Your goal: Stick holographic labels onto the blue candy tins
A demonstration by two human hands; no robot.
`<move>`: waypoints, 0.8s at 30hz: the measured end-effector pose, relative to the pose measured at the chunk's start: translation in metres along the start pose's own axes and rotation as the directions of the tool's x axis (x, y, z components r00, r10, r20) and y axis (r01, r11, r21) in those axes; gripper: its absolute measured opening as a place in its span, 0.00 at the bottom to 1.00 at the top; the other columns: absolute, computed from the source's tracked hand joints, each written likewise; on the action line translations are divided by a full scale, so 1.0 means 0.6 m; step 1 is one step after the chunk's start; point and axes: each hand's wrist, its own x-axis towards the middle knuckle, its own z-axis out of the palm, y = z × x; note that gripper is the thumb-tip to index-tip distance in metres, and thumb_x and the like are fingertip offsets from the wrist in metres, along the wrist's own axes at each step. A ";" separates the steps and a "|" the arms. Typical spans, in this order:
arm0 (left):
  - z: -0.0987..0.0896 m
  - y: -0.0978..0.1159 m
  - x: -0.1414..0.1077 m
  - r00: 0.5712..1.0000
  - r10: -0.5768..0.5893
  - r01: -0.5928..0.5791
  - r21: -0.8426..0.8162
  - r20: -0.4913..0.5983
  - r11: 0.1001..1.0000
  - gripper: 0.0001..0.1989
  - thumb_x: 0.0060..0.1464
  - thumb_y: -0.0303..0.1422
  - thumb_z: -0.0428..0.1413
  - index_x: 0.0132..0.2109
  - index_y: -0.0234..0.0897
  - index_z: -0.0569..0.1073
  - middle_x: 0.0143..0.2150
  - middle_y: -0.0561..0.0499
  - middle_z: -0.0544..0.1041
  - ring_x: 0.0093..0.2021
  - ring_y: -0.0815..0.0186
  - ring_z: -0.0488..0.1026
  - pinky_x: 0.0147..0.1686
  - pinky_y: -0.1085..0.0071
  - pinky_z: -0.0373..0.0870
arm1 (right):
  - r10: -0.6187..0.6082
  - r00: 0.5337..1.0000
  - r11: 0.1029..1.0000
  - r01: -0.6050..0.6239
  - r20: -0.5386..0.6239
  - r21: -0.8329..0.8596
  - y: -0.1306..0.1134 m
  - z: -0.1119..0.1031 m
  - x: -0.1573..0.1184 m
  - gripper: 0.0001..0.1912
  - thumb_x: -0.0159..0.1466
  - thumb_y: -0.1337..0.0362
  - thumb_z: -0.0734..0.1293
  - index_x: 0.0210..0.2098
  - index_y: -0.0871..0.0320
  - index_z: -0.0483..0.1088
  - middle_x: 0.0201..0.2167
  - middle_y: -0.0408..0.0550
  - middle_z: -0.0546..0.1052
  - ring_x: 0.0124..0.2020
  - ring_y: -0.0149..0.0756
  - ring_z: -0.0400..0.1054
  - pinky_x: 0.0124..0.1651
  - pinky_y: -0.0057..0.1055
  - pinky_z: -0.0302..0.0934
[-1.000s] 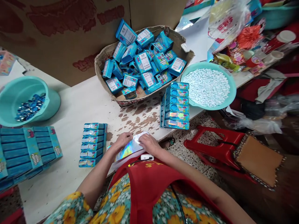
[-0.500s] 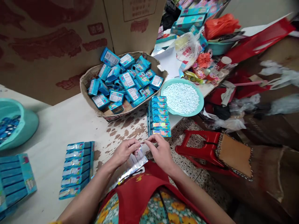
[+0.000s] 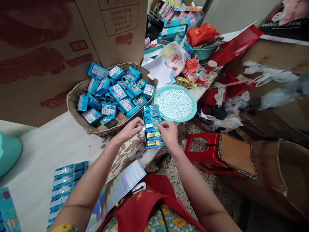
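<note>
A short row of blue boxes (image 3: 153, 134) stands at the table edge; the two nearest me carry shiny stickers. Between my hands a small silvery sticker (image 3: 148, 125) lies over the middle box. My left hand (image 3: 132, 129) pinches the sticker's left end. At its right end is my right hand (image 3: 168, 132), thumb and forefinger together on the box. A holographic sticker sheet (image 3: 120, 183) rests by my lap, untouched by either hand. Just behind the row sits a turquoise bowl of pale pellets (image 3: 195, 108).
A torn cardboard tray (image 3: 79, 120) full of blue boxes is at the left back. More blue boxes (image 3: 64, 183) line the table's left. A red stool (image 3: 204, 151) stands at right. Bags and packets clutter the back. A turquoise tub (image 3: 9, 151) is far left.
Both hands have moved from the sticker sheet forward to the row of boxes, bringing a sticker over the middle one. The sheet now lies free, and the view has shifted.
</note>
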 end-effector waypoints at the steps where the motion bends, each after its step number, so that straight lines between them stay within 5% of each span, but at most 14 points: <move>1: -0.003 0.005 -0.004 1.000 -0.003 0.002 -0.035 -0.010 0.999 0.07 0.51 0.31 0.51 0.39 0.37 0.64 0.23 0.60 0.61 0.21 0.75 0.57 0.21 0.78 0.53 | -0.007 1.000 1.000 0.007 -0.017 0.022 0.001 -0.005 -0.003 0.08 0.57 0.60 0.66 0.28 0.59 0.70 0.34 0.47 0.70 0.36 0.36 0.66 0.43 0.35 0.62; 5: -0.020 0.052 -0.032 0.999 0.013 -0.020 -0.152 -0.049 0.988 0.08 0.52 0.34 0.53 0.39 0.38 0.63 0.23 0.60 0.61 0.21 0.76 0.60 0.22 0.78 0.56 | -0.037 0.999 0.990 0.041 -0.029 0.132 -0.022 -0.028 -0.028 0.14 0.60 0.53 0.64 0.37 0.58 0.69 0.38 0.48 0.70 0.37 0.35 0.66 0.40 0.33 0.64; 9: -0.037 0.098 -0.053 1.000 0.026 -0.025 -0.201 -0.001 0.979 0.09 0.51 0.35 0.55 0.37 0.37 0.64 0.25 0.58 0.63 0.22 0.76 0.61 0.23 0.78 0.58 | 0.069 0.978 0.924 -0.137 0.197 0.358 -0.063 -0.032 -0.037 0.21 0.60 0.48 0.63 0.44 0.57 0.67 0.38 0.49 0.72 0.35 0.35 0.69 0.36 0.33 0.67; 14: -0.053 0.107 -0.074 0.999 0.053 -0.053 -0.229 -0.009 0.972 0.11 0.51 0.36 0.57 0.38 0.36 0.65 0.25 0.57 0.64 0.22 0.76 0.59 0.22 0.79 0.56 | 0.104 0.828 0.765 -0.421 0.551 0.487 -0.099 -0.006 -0.032 0.30 0.59 0.40 0.59 0.52 0.54 0.63 0.50 0.54 0.70 0.34 0.35 0.72 0.24 0.29 0.68; 18: -0.057 0.092 -0.083 0.999 0.042 -0.040 -0.233 0.002 0.972 0.10 0.52 0.36 0.56 0.37 0.36 0.65 0.25 0.57 0.64 0.23 0.76 0.59 0.23 0.78 0.56 | 0.146 0.727 0.761 -0.516 0.670 0.394 -0.109 0.017 -0.035 0.23 0.56 0.44 0.65 0.39 0.56 0.68 0.36 0.47 0.75 0.27 0.31 0.71 0.19 0.23 0.63; 21: -0.051 0.075 -0.080 0.999 0.031 -0.028 -0.236 0.008 0.971 0.10 0.52 0.36 0.56 0.37 0.36 0.64 0.25 0.57 0.63 0.24 0.75 0.61 0.25 0.77 0.59 | 0.134 0.778 0.831 -0.426 0.614 0.359 -0.101 0.023 -0.039 0.16 0.54 0.50 0.69 0.29 0.57 0.67 0.23 0.40 0.71 0.21 0.27 0.65 0.19 0.21 0.59; 24: -0.038 0.056 -0.067 1.000 0.018 -0.013 -0.209 0.021 0.978 0.09 0.52 0.36 0.55 0.36 0.36 0.64 0.25 0.57 0.62 0.25 0.74 0.61 0.26 0.77 0.59 | 0.092 0.854 0.896 -0.296 0.512 0.331 -0.082 0.017 -0.039 0.14 0.55 0.53 0.67 0.26 0.57 0.66 0.20 0.39 0.70 0.20 0.28 0.63 0.22 0.24 0.60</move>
